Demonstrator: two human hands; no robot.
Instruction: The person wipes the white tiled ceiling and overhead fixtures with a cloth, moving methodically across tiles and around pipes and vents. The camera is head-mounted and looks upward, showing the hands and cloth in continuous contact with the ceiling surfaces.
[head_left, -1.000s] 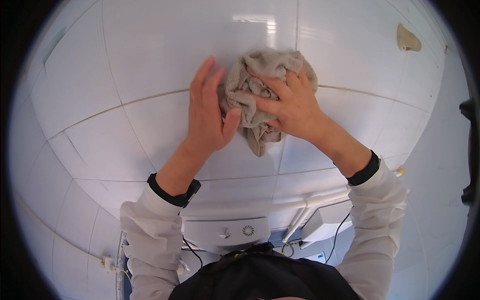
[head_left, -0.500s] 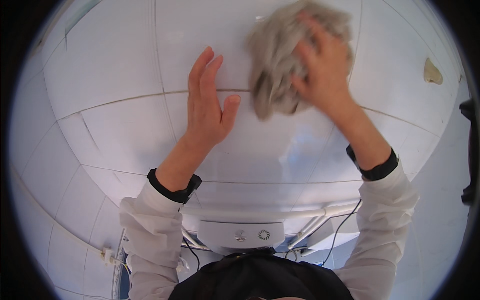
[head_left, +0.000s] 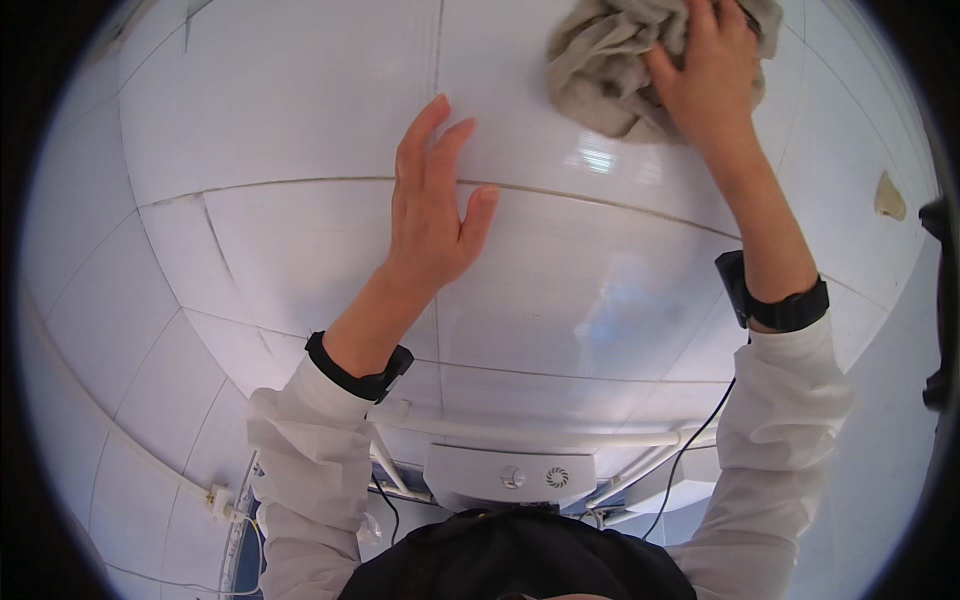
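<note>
A crumpled grey-beige cloth (head_left: pixel 605 70) lies bunched against the white tiles (head_left: pixel 290 100) at the upper right. Spread over it, the fingers of my right hand (head_left: pixel 712 85) press it to the glossy surface; part of the cloth runs out of the picture at the top. My left hand (head_left: pixel 432 205) holds nothing. It hovers in front of the tiles near the middle, fingers stretched upward and thumb apart; whether it touches the surface I cannot tell. Both wrists wear black bands.
A small beige fitting (head_left: pixel 889 197) sits on the tiles at the far right. Below my hands are white pipes (head_left: pixel 540 436) and a white box (head_left: pixel 510 476) with a knob and round vent. A black cable (head_left: pixel 690 450) hangs by my right sleeve; a white socket (head_left: pixel 220 502) is at lower left.
My right hand has slid the cloth upward and to the right. My left hand stays open in nearly the same place, while the whole view has shifted slightly.
</note>
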